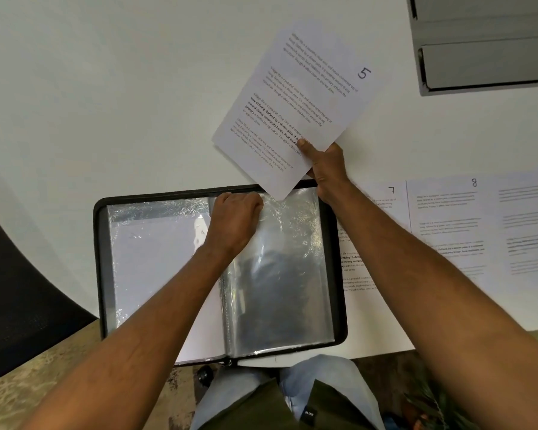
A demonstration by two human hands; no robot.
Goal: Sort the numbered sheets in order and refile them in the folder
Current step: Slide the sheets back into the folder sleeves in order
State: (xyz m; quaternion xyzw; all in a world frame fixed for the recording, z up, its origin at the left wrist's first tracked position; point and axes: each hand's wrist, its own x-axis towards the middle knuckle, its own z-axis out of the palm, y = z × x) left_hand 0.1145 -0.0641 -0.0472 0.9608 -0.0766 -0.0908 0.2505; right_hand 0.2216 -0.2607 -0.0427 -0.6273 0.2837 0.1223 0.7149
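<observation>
— Above the open folder (337, 274) at frame centre, what is the right hand (326, 169) gripping?
— It is pinching sheet 5 (295, 107), thumb on top.
— And the left hand (235, 221)?
— It is curling closed on a plastic sleeve (280, 274)'s top edge; sheets 7 (382, 209) and 8 (448, 225) are lying at right.

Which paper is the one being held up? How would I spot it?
Start at the black folder lying open on the white table. Just above its top right corner, the right hand pinches sheet 5 by its lower edge. It is tilted and lifted, with a handwritten 5, while sheet 7 and sheet 8 lie flat to the right.
</observation>
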